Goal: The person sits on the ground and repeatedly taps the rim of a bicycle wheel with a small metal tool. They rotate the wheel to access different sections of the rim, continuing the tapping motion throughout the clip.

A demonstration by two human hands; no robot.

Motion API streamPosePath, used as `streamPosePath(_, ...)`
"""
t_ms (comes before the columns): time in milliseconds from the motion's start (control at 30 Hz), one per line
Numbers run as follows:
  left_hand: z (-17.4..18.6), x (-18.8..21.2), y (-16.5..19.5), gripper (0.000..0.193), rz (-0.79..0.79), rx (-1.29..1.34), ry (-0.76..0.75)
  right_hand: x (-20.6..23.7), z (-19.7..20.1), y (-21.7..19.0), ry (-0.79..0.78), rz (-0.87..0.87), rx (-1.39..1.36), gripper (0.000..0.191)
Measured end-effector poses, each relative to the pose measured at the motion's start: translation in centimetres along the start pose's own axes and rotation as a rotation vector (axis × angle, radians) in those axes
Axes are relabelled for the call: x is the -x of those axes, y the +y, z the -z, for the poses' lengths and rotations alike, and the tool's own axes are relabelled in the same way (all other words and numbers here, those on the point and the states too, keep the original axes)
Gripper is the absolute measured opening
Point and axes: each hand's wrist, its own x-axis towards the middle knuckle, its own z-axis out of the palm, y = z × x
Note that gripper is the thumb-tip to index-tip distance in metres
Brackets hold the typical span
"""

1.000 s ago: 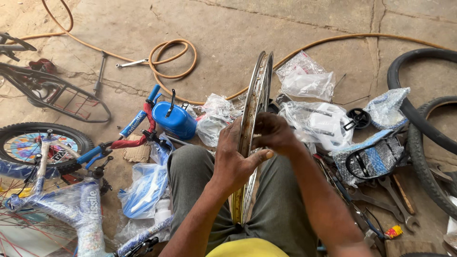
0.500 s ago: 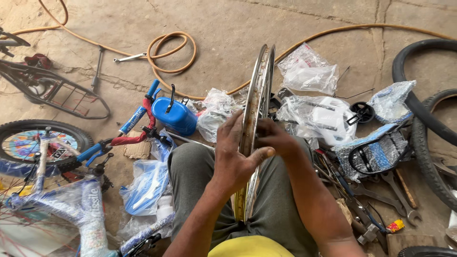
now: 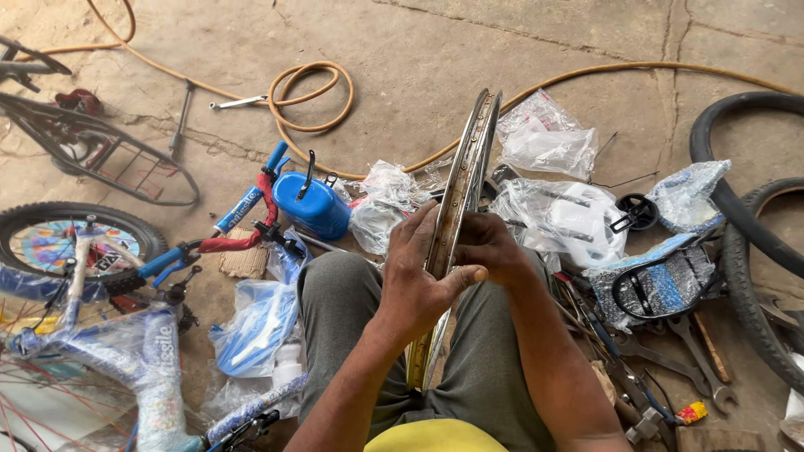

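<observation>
Standing upright between the knees, the rim [image 3: 463,188] points to 12 o'clock, so its inner side faces up. Left hand [image 3: 416,280] and right hand [image 3: 488,245] close around it from both sides, steadying it. Can [image 3: 311,206] lies at 10 o'clock.

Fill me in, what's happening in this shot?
A seated person holds a bare metal bicycle rim upright between their knees. The left hand and right hand grip it from either side. Around them on the concrete floor lie a blue can, plastic bags, wrenches, tyres and a wrapped blue bicycle.
</observation>
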Motion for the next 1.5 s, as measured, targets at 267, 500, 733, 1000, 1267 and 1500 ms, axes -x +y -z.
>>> streamPosePath(267,-0.4,0.0,0.5,0.096,0.002,0.056,0.003,0.9,-3.8,0.7,0.310,0.301,0.348,0.041)
streamPosePath(500,0.3,0.0,0.8,0.089,0.055,0.087,-0.013,1.7,-0.9,0.8,0.257,0.166,0.245,0.031)
streamPosePath(733,1.2,-0.1,0.5,0.083,0.041,0.115,-0.005,1.2,-1.1,1.8,0.318,0.285,0.623,0.026)
streamPosePath(1000,1.1,0.0,-0.5,0.088,0.077,0.132,-0.023,0.6,-3.7,0.8,0.608,0.568,0.366,0.022)
streamPosePath(1267,0.2,2.2,-0.6,0.085,0.155,0.310,-0.178,0.5,-1.0,1.9,0.523,0.323,0.545,0.018)
streamPosePath(1500,1.2,4.4,-2.1,0.081,-0.056,0.351,-0.042,1.0,-0.8,1.9,0.434,0.146,0.451,0.019)
